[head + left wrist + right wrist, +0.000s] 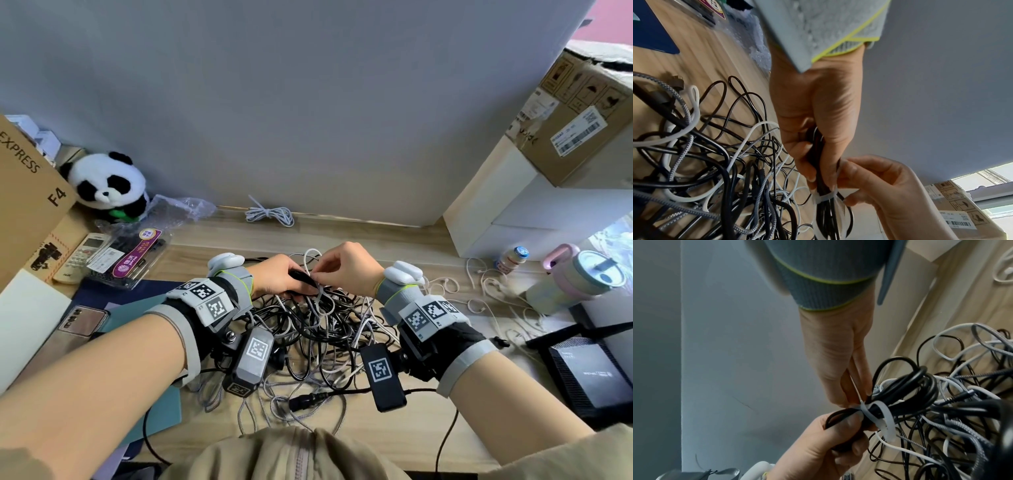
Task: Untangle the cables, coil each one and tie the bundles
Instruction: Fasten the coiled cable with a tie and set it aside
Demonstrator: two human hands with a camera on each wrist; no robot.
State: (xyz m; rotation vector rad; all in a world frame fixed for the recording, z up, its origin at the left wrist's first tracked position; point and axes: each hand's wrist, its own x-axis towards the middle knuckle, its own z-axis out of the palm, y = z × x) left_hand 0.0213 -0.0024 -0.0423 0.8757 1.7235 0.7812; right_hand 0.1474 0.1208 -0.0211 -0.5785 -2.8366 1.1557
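Left wrist view: left hand (816, 123) gripping coiled black cable (823, 183), long axis along the fingers, above the tangle (715, 170). Right hand (879, 183) just beside, pinching white tie (826, 197) wrapped across the coil; probably not tightened yet.

Head view: black coil (303, 277) mostly hidden btwn both hands, white tie (317, 274) too small to read there. Cable tangle (318, 329) partly covered by wrist rigs, and box (24, 192) cut off at left edge. Left wrist view: coil's lower loops run off bottom edge, tie tail blurred; labels on the box at lower right of frame too small to read.
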